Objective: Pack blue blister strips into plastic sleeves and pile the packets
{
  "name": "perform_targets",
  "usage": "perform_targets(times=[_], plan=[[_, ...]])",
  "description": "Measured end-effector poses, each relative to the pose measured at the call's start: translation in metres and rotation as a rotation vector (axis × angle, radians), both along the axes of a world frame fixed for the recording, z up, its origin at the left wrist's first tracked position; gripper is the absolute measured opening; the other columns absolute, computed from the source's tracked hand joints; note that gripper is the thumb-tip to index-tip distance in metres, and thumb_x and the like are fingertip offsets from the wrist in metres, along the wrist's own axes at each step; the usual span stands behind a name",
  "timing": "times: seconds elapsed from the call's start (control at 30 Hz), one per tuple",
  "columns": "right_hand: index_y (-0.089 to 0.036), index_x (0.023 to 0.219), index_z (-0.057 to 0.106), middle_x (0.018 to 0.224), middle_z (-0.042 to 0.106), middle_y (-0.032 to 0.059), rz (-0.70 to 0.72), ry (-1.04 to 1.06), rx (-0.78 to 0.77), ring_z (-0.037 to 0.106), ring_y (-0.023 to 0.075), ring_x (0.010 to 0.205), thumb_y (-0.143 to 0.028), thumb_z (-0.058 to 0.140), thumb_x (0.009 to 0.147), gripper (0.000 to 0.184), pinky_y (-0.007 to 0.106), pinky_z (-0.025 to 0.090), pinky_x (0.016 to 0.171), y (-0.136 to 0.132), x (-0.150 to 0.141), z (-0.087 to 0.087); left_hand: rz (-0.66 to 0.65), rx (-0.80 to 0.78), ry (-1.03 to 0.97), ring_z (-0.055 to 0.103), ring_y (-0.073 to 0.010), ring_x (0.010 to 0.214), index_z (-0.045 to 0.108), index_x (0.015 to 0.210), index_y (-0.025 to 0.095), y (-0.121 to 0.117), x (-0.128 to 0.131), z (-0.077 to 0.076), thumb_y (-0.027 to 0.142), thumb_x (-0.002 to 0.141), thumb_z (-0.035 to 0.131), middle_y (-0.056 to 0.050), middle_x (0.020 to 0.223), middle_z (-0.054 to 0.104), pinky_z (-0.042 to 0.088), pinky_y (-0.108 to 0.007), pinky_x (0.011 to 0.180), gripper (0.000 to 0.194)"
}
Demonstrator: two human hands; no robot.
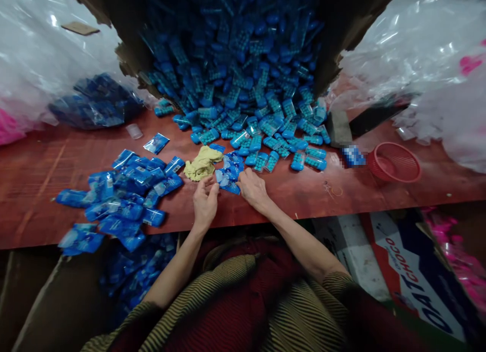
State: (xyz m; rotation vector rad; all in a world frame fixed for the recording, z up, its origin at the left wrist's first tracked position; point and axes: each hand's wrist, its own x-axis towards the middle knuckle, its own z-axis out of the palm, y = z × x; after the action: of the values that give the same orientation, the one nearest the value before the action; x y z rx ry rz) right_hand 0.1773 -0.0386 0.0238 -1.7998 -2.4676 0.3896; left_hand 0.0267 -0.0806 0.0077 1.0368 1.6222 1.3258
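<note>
2 hands apart, center frame: right hand (253,189) at blue packets (229,171), left hand (205,202) beside; grips unclear. Light fingertips, packets flat on red surface (364,200), limit creasing.

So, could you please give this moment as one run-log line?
left hand: near blue packets; right hand: touching them; beside packets: yellow cloth; beyond: blue-capped containers

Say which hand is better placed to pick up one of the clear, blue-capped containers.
The right, probably: the right hand is at the printed blue packets, just short of the nearest clear, blue-capped containers. The left hand is farther from them, below the crumpled yellow cloth.
</note>
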Motion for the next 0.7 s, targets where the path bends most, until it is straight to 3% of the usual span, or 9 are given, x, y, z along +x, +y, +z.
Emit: perform_targets(times=[0.13, 0.27, 0.4, 0.53, 0.63, 0.7], plan=[[-0.019, 0.093, 0.058, 0.099, 0.057, 0.0075, 0.021, 0.107, -0.036, 0.054, 0.0195, 0.09, -0.026, 0.045, 0.092, 0.015, 0.027, 0.04, 0.069, 0.003, 0.004, 0.001, 0.046, -0.058, -0.132, 0.062, -0.0133, 0.069, 0.058, 0.1, 0.016, -0.003, 0.003, 0.008, 0.034, 0.07, 0.064, -0.007, 0.091, 0.065, 0.048, -0.021, 0.053, 0.035], [-0.02, 0.079, 0.058, 0.085, 0.056, 0.0025, 0.03, 0.44, -0.04, 0.054, 0.0159, 0.082, -0.027, 0.051, 0.088, 0.014, 0.026, 0.04, 0.072, 0.006, 0.014, 0.005, 0.058, -0.115, -0.231, 0.06, -0.0107, 0.062, 0.056, 0.108, 0.016, 0.001, 0.01, 0.019, 0.027, 0.06, 0.072, -0.006, 0.095, 0.065, 0.044, -0.018, 0.047, 0.052], [-0.019, 0.075, 0.057, 0.077, 0.056, 0.0005, 0.065, 0.836, -0.122, 0.052, 0.0138, 0.074, -0.028, 0.055, 0.083, 0.013, 0.026, 0.041, 0.073, 0.003, 0.015, 0.008, -0.056, -0.195, -0.353, 0.054, -0.0091, 0.049, 0.063, 0.093, 0.013, 0.009, 0.017, 0.024, 0.029, 0.058, 0.072, -0.001, 0.068, 0.064, 0.039, -0.017, 0.041, 0.04], [-0.019, 0.088, 0.058, 0.081, 0.06, -0.0002, -0.124, 1.158, -0.334, 0.054, 0.0131, 0.075, -0.034, 0.064, 0.07, 0.024, 0.026, 0.043, 0.07, 0.0, 0.007, 0.006, -0.086, -0.224, -0.516, 0.052, -0.0092, 0.044, 0.063, 0.073, 0.012, 0.01, 0.023, 0.019, 0.033, 0.056, 0.073, 0.0, 0.054, 0.06, 0.039, -0.019, 0.041, 0.029], [-0.018, 0.075, 0.057, 0.067, 0.056, -0.0025, -0.235, 1.247, -0.464, 0.049, 0.0107, 0.061, -0.039, 0.061, 0.069, 0.022, 0.024, 0.042, 0.062, -0.003, 0.0, 0.003, -0.072, -0.223, -0.512, 0.05, -0.0082, 0.043, 0.063, 0.067, 0.011, 0.008, 0.025, 0.016, 0.032, 0.054, 0.074, 0.0, 0.052, 0.06, 0.038, -0.019, 0.041, 0.027], [-0.018, 0.068, 0.055, 0.061, 0.053, -0.0036, -0.286, 1.251, -0.447, 0.045, 0.0097, 0.056, -0.04, 0.059, 0.07, 0.022, 0.023, 0.04, 0.058, -0.005, -0.004, 0.0, -0.025, -0.2, -0.491, 0.048, -0.0071, 0.042, 0.063, 0.066, 0.012, 0.008, 0.027, 0.014, 0.031, 0.054, 0.074, 0.002, 0.051, 0.058, 0.037, -0.019, 0.04, 0.025]])
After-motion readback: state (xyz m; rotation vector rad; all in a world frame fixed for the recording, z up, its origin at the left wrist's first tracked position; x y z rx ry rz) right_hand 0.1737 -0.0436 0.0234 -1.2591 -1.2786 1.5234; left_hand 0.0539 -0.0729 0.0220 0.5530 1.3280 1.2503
